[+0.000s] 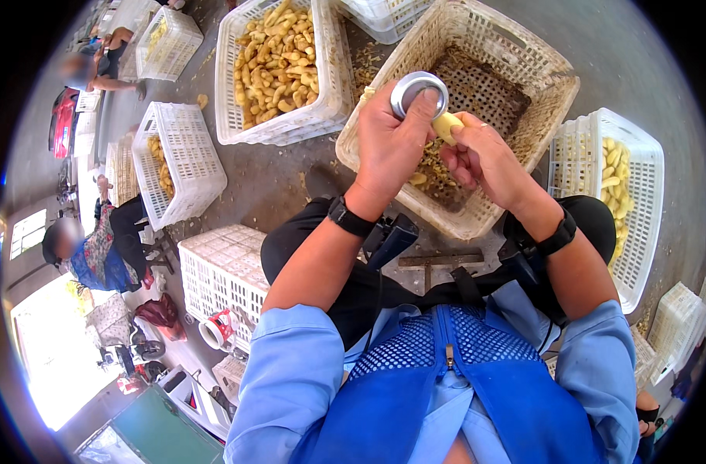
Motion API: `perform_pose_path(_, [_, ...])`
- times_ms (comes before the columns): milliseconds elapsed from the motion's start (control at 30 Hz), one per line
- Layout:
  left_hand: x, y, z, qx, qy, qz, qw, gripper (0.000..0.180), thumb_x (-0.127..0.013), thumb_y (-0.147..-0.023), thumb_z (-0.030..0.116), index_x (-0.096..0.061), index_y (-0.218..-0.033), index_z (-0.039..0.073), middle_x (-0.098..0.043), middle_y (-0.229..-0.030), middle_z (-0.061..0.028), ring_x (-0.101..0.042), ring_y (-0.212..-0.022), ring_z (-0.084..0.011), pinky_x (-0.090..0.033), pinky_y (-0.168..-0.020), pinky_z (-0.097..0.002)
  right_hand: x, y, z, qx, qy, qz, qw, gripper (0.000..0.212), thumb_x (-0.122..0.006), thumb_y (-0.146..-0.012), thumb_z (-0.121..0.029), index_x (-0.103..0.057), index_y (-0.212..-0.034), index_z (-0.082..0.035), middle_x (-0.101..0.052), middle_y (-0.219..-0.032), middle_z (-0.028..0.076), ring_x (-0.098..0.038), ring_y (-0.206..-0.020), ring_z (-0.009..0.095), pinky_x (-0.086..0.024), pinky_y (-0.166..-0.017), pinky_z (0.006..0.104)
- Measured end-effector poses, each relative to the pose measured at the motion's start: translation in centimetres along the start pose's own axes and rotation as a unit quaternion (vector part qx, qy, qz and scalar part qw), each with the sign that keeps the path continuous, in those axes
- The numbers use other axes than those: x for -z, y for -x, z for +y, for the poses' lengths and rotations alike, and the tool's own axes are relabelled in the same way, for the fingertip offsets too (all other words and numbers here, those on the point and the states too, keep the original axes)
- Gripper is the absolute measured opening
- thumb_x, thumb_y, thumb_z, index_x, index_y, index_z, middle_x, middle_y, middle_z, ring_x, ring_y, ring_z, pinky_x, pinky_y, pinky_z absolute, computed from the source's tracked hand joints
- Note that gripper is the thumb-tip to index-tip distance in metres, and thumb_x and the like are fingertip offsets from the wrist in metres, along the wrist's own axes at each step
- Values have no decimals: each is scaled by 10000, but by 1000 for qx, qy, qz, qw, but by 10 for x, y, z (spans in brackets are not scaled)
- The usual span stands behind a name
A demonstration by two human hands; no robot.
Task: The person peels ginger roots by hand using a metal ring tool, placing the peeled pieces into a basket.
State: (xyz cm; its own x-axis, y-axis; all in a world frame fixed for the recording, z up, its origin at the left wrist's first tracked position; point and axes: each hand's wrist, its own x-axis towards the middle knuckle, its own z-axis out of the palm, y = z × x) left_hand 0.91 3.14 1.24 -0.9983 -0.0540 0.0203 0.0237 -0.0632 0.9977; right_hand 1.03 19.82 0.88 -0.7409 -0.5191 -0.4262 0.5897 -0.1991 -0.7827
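From the head view, we see our left hand [390,143] clenched around a round shiny metal can lid [419,93], its edge against a pale yellow peeled root piece [447,126] pinched in our right hand [484,158]. Both hover over a beige perforated plastic crate [523,69] lined with peelings. A white crate of yellow roots [279,66] stands just beside it.
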Motion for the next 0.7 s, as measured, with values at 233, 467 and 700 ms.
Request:
perform_pose_path(233, [9,-7,-7,-23,-117,8,993,193,-678,-939,188,-683,-993,3,-644,-773,13,-538,-627,-32,-432,-542,-201,-3,0,6,81,143,70,984,192,-460,-948,-163,-535,-1060,-25,-560,-761,34,-492,-585,100,-388,-518,261])
perform_pose_path(467, [5,-2,1,-14,-127,-19,992,166,-670,-899,147,-686,-930,-15,-656,-765,-14,-550,-666,-74,-457,-601,-258,-5,6,3,222,380,140,887,230,-534,-891,-124,-516,-1075,12,-592,-735,176,-598,-629,282,-454,-595,393])
perform_pose_path(700, [10,-6,6,-8,-91,14,996,144,-650,-897,120,-676,-880,-20,-635,-725,-16,-539,-660,-78,-453,-591,-271,-9,8,1,264,399,155,865,236,-540,-879,-97,-509,-1087,10,-594,-708,202,-610,-642,369,-462,-597,419])
